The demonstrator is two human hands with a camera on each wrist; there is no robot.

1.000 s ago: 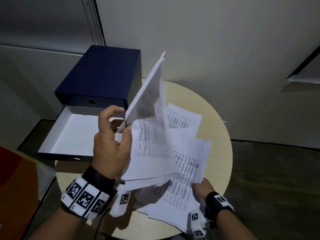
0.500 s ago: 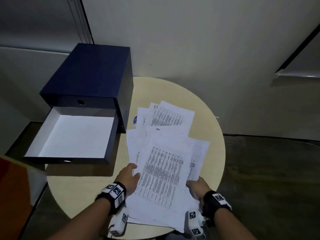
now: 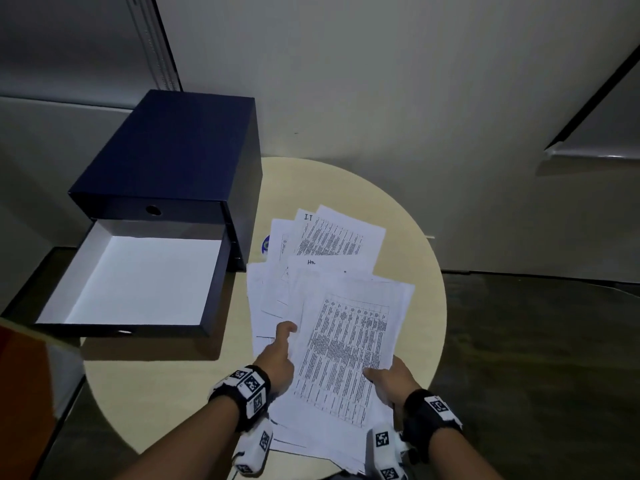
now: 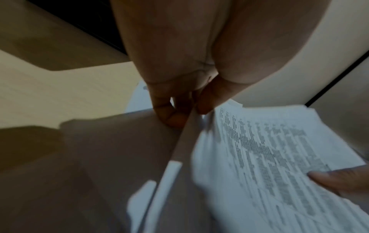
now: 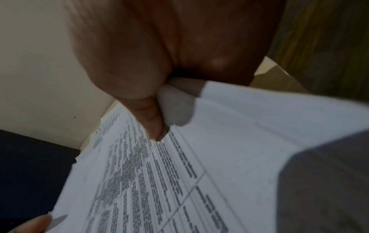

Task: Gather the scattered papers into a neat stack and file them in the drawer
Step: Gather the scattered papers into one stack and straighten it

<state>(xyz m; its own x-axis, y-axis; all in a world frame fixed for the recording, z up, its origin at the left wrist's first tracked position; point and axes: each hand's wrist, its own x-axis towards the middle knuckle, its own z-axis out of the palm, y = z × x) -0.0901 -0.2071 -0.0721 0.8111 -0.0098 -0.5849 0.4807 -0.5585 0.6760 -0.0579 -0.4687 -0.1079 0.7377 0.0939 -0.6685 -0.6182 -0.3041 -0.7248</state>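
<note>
Round table (image 3: pixel 408 216), near edge: my left hand (image 3: pixel 277 358) and right hand (image 3: pixel 391 375) pinch the papers (image 3: pixel 346 341) by their sides — light, floppy, likely slippery.

White sheets of paper (image 3: pixel 349 344) printed with dense black tabular text lie on a pale beige round wooden table (image 3: pixel 166 386). A navy-blue cardboard drawer box (image 3: pixel 180 150) shows a white-lined open drawer (image 3: pixel 138 275). Black wristbands (image 3: pixel 249 393) carry white blocks with black square-patterned markers. Behind are an off-white wall (image 3: pixel 381 81) and a dark brown-grey floor (image 3: pixel 540 358).
</note>
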